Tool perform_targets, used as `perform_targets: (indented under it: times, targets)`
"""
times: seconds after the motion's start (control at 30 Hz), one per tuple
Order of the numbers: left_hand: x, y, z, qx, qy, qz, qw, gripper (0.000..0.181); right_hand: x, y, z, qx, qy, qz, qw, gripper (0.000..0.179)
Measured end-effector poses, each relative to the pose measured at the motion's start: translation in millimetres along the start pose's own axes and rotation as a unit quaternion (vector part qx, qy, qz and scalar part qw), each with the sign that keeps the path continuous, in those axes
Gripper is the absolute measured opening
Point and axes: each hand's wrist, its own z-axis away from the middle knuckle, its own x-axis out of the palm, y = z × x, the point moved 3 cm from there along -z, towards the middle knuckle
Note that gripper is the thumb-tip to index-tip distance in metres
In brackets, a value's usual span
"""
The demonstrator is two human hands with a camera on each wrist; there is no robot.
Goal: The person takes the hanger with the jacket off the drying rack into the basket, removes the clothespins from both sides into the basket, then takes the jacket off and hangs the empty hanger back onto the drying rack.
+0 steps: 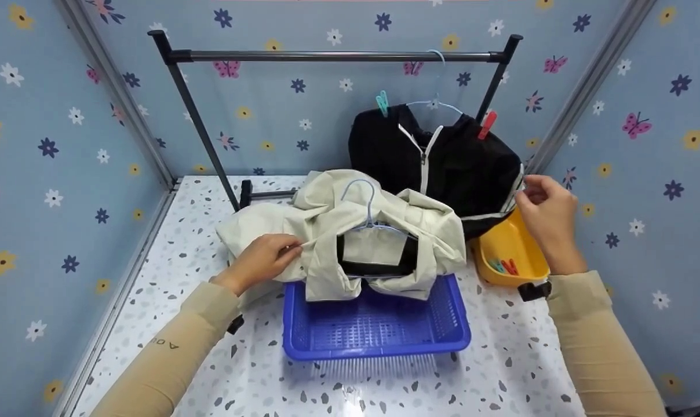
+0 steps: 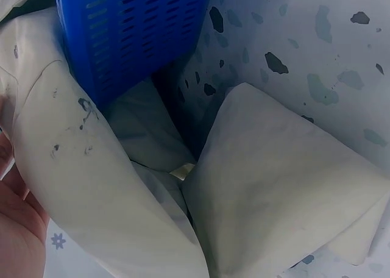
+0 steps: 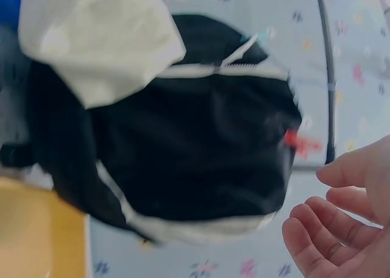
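Head view: pinching a cream jacket (image 1: 321, 246) with left hand (image 1: 261, 259), holding nothing in loosely curled right hand (image 1: 550, 217). Spread wide sideways, hanger hook (image 1: 371, 214) up; reaches past left hand, short of right.

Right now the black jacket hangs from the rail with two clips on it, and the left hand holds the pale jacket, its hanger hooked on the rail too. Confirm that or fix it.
Wrong on one point: the hanger in the pale jacket is not hooked on the rail. The head view shows it lower down, free of the rail. The rest stands.
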Motion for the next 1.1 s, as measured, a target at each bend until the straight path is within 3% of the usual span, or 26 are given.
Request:
perform_targets:
  times: [0.1, 0.27, 0.3, 0.4, 0.5, 0.53, 0.77, 0.9, 1.0, 1.1]
  targets:
    - [0.6, 0.2, 0.1, 0.006, 0.005, -0.004, 1.0, 0.013, 9.4, -14.7, 2.8, -0.034, -0.009, -0.018, 0.9992, 0.026]
    - [3.0, -1.5, -2.2, 0.034, 0.026, 0.003, 0.9991, 0.013, 29.4, -34.7, 9.0, -0.054, -0.054, -0.022, 0.9968, 0.028]
    - [7.9, -9.5, -3.4, 0.049, 0.031, 0.015, 0.9982, 0.016, 34.3, -37.6, 9.9, -0.056, -0.064, -0.025, 0.9961, 0.028]
    - [12.5, -15.1, -6.3, 0.065, 0.038, 0.026, 0.9968, 0.023, 49.3, -46.0, 12.4, -0.065, -0.088, -0.029, 0.9936, 0.028]
    - [16.0, -18.2, -10.1, 0.069, 0.031, 0.037, 0.9965, 0.031, 62.9, -56.1, 14.9, -0.079, -0.11, -0.035, 0.9902, 0.029]
    - [13.8, -13.0, -10.8, 0.061, 0.028, 0.031, 0.9973, 0.033, 67.2, -59.8, 15.9, -0.085, -0.117, -0.036, 0.9888, 0.029]
    - [37.4, -49.4, -13.6, 0.056, 0.02, 0.002, 0.9982, 0.037, 97.0, -80.7, 24.0, -0.121, -0.175, -0.016, 0.977, 0.03]
    - [40.3, -52.9, -13.7, 0.079, 0.028, -0.003, 0.9965, 0.037, 109.9, -90.8, 27.1, -0.135, -0.201, -0.028, 0.9698, 0.031]
    - [41.9, -54.4, -15.5, 0.078, 0.032, -0.015, 0.9963, 0.038, 117.4, -98.7, 28.3, -0.137, -0.222, -0.044, 0.9643, 0.034]
    - [37.6, -46.4, -17.4, 0.077, 0.036, -0.016, 0.9963, 0.034, 125.1, -105.8, 29.2, -0.138, -0.247, -0.052, 0.9578, 0.039]
